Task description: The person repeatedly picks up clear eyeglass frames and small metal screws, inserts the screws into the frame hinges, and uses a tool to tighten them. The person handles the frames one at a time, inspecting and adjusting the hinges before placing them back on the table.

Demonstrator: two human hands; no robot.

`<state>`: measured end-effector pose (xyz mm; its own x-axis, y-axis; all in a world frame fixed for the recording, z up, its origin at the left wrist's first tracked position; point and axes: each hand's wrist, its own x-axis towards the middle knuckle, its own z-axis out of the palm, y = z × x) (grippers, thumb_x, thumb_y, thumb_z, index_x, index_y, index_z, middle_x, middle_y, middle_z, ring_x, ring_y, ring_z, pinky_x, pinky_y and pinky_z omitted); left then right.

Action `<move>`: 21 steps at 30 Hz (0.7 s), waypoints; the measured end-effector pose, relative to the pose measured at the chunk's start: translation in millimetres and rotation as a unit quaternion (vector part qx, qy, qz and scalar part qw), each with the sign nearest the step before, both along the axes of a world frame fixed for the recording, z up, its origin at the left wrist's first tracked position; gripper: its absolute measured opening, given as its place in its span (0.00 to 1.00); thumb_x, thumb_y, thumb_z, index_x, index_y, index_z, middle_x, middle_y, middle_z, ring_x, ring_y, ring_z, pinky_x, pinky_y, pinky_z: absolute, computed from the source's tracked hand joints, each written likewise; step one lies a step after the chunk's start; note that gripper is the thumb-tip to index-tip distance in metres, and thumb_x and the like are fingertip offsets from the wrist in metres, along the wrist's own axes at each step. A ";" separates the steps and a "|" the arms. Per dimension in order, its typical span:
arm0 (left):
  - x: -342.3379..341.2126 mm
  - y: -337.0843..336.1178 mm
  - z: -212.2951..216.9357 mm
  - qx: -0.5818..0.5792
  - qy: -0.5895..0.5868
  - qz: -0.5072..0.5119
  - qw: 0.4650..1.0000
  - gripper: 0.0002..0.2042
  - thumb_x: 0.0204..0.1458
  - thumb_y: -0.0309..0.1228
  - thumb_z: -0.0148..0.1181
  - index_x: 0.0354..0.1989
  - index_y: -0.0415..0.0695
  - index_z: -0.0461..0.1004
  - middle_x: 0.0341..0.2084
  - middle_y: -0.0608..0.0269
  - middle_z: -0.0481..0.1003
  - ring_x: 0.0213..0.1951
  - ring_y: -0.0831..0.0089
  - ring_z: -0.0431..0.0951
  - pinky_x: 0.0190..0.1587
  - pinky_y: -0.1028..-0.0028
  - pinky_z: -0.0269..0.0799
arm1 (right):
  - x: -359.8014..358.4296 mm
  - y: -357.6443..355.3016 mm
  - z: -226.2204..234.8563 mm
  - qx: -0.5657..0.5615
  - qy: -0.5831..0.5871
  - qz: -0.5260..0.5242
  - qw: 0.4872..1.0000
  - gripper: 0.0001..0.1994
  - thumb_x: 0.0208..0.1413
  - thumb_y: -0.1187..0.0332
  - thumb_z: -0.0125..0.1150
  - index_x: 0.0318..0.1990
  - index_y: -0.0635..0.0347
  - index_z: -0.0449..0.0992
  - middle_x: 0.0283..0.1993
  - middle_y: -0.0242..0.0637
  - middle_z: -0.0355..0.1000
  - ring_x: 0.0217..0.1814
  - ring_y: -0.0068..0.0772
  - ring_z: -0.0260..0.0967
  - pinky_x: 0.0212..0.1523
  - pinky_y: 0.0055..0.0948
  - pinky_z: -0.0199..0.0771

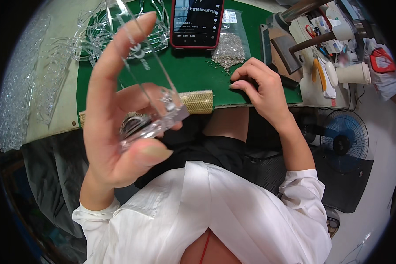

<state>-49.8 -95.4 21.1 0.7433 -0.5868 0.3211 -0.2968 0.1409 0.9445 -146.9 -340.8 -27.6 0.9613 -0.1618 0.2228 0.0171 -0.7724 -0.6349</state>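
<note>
Close to the camera, my left hand [114, 105] is curled round a clear plastic piece [165, 83]. The piece has a long flat see-through part pointing up and a thicker glossy end near my thumb; its exact kind I cannot tell. My right hand [262, 86] rests at the near edge of the green mat [193, 72], thumb and forefinger pinched together. A tiny dark tip shows at those fingertips, but what it belongs to is hidden. Just beyond them lie small spilled metallic-looking bits [226, 61], beside the clear bag [233, 37] that holds more.
A phone [196, 24] in a red case stands at the back. Clear plastic strips [92, 42] lie tangled at the left, beside clear textured material [24, 83]. A gold patterned roll [198, 101] lies along the front edge. Metal tooling [288, 53], a cup [358, 73] and a fan [343, 138] are at the right.
</note>
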 end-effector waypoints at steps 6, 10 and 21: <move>4.4 -2.7 -14.1 -0.006 -0.061 -0.022 0.998 0.45 0.50 0.61 0.52 0.67 0.38 0.47 0.64 0.38 0.50 0.29 0.72 0.77 0.29 0.78 0.75 | 0.8 8.1 -10.7 -0.069 -0.051 -0.030 0.996 0.05 0.44 0.76 0.64 0.27 0.63 0.73 0.27 0.38 0.68 0.30 0.40 0.68 0.31 0.34 0.68; 1.2 0.2 -13.4 0.012 -0.052 0.020 0.998 0.47 0.49 0.62 0.53 0.66 0.35 0.46 0.64 0.39 0.51 0.29 0.72 0.77 0.27 0.80 0.75 | 4.5 15.6 -10.5 -0.137 -0.066 -0.036 0.988 0.05 0.46 0.76 0.62 0.26 0.63 0.71 0.27 0.37 0.66 0.31 0.40 0.67 0.32 0.36 0.67; 3.5 -2.3 -17.7 -0.028 -0.093 -0.042 0.994 0.48 0.48 0.58 0.59 0.64 0.31 0.45 0.39 0.42 0.73 0.26 0.69 0.78 0.33 0.76 0.74 | -8.0 12.5 -8.2 -0.149 -0.025 -0.048 0.987 0.06 0.49 0.73 0.60 0.27 0.62 0.69 0.28 0.37 0.66 0.32 0.39 0.66 0.32 0.34 0.65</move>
<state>-46.4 -97.7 3.3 0.6179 -0.6208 0.4825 -0.4500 0.2239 0.8645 -154.8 -328.2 -35.8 0.9313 -0.1721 0.3209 -0.0397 -0.9240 -0.3803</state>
